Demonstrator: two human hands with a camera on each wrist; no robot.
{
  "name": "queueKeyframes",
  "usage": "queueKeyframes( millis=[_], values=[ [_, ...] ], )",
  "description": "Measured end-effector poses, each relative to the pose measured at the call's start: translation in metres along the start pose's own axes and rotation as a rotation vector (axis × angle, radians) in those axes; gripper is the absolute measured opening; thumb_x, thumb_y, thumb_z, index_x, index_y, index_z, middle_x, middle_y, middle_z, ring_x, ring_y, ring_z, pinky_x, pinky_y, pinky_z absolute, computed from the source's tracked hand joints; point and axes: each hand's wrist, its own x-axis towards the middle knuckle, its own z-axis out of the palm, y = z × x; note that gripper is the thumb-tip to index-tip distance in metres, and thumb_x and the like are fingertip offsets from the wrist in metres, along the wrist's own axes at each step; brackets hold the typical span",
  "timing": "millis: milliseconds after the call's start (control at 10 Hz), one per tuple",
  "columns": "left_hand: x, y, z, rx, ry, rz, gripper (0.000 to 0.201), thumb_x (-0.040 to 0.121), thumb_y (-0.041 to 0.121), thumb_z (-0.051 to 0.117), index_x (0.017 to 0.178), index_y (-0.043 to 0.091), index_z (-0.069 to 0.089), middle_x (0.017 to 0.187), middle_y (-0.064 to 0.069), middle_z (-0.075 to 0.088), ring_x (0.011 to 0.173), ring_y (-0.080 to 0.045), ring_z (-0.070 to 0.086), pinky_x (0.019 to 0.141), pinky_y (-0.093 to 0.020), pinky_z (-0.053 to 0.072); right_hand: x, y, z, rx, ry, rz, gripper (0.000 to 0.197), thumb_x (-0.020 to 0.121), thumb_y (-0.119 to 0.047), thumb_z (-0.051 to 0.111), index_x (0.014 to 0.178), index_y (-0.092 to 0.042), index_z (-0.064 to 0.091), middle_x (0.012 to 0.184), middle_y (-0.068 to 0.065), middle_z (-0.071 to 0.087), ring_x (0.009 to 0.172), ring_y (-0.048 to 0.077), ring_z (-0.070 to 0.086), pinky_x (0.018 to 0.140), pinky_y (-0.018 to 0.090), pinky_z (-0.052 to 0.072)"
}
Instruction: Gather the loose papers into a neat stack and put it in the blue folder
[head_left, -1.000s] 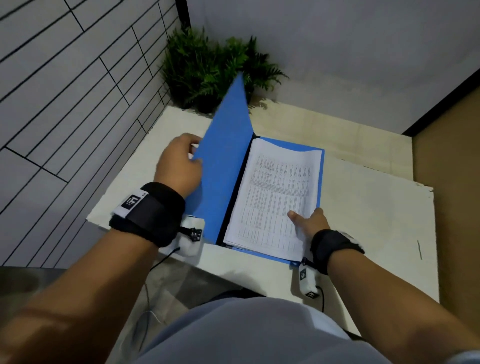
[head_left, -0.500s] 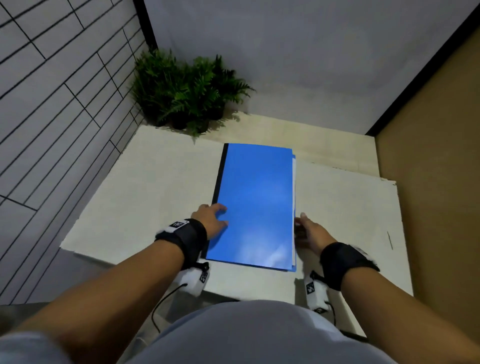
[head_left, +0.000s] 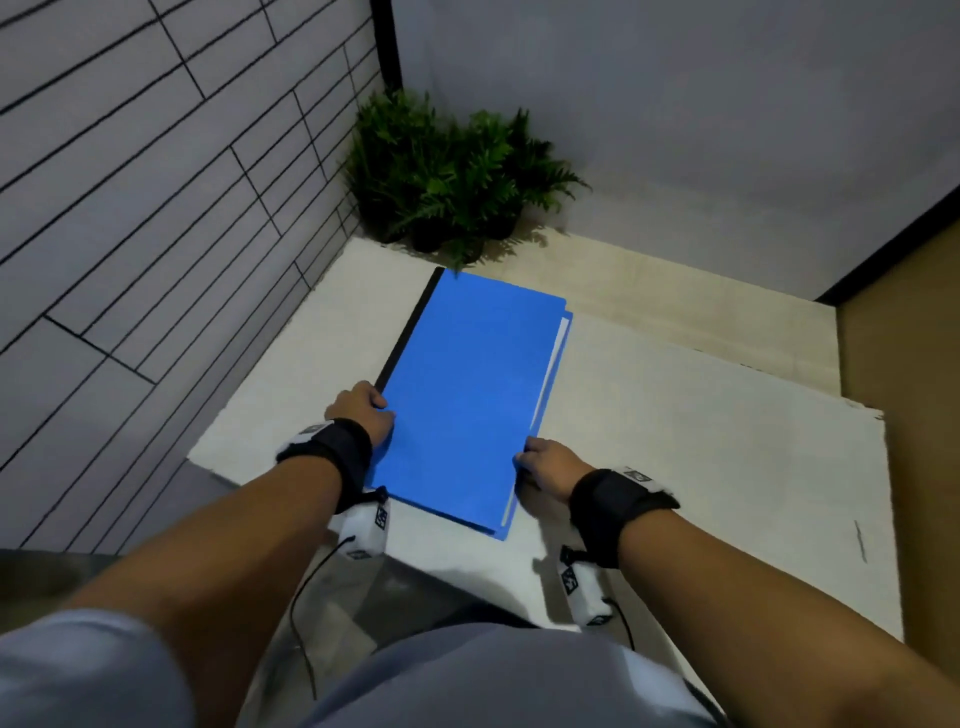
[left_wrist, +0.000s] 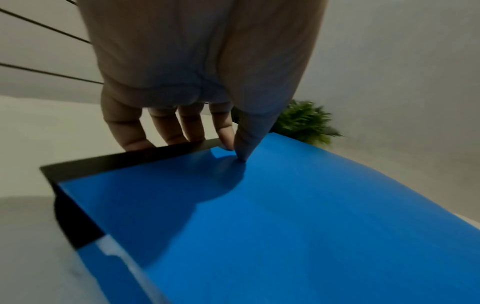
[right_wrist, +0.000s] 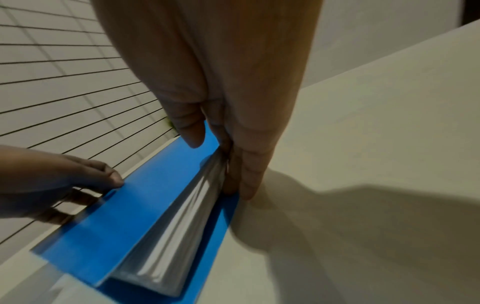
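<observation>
The blue folder (head_left: 467, 395) lies closed on the white table (head_left: 701, 441), black spine to the left. The stack of papers (head_left: 558, 338) sits inside it; only a white sliver shows along the right edge, and the sheet edges (right_wrist: 176, 236) show between the covers. My left hand (head_left: 358, 410) grips the spine side near the front, thumb on the cover (left_wrist: 285, 216) and fingers curled behind the spine. My right hand (head_left: 540, 460) is at the open edge, straight fingers (right_wrist: 246, 174) against the sheet edges and thumb over the cover.
Small potted green plants (head_left: 447, 176) stand at the table's far corner just beyond the folder. A tiled wall (head_left: 156, 234) runs along the left. The table's front edge (head_left: 467, 571) is close to my body. A brown wall (head_left: 924, 415) bounds the right side.
One second ago my left hand held the cover upright and my right hand lay on the exposed papers. The cover is now shut, and both hands sit at the folder's long edges.
</observation>
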Motion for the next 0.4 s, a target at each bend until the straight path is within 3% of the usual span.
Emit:
queueKeyframes(
  millis=[100,200,300,400],
  values=[
    [0.017,-0.031,-0.034,0.019,0.094,-0.082,0.014,0.086,0.021,0.063,0.085,0.019,0.05,0.112,-0.019,0.061,0.101,-0.04,0.059,0.086,-0.04,0.049,0.019,-0.028,0.038,-0.125,-0.097,-0.044,0.034,0.096,-0.007,0.044,0.129,-0.005,0.054,0.115,0.011,0.06,0.092,0.023,0.058,0.078,0.029,0.045],
    [0.022,-0.052,-0.059,0.005,0.146,-0.144,0.01,0.086,0.018,0.062,0.087,0.017,0.052,0.113,-0.02,0.062,0.104,-0.041,0.058,0.089,-0.041,0.048,0.028,-0.05,0.071,-0.239,-0.187,-0.089,0.044,0.095,-0.011,0.044,0.139,-0.012,0.045,0.134,0.012,0.056,0.118,0.032,0.056,0.098,0.036,0.045],
    [0.033,-0.069,-0.07,-0.032,0.167,-0.166,0.013,0.086,0.016,0.065,0.094,0.013,0.054,0.116,-0.019,0.062,0.109,-0.039,0.057,0.093,-0.04,0.046,0.038,-0.059,0.093,-0.288,-0.226,-0.141,0.05,0.097,-0.013,0.042,0.147,-0.018,0.036,0.146,0.009,0.046,0.133,0.032,0.045,0.112,0.042,0.035],
    [0.038,-0.074,-0.074,-0.083,0.157,-0.162,0.025,0.086,0.018,0.068,0.106,0.009,0.057,0.121,-0.017,0.06,0.113,-0.038,0.056,0.094,-0.037,0.045,0.046,-0.062,0.099,-0.296,-0.222,-0.171,0.052,0.098,-0.008,0.039,0.148,-0.02,0.033,0.149,0.009,0.042,0.136,0.031,0.04,0.112,0.037,0.031]
  ],
)
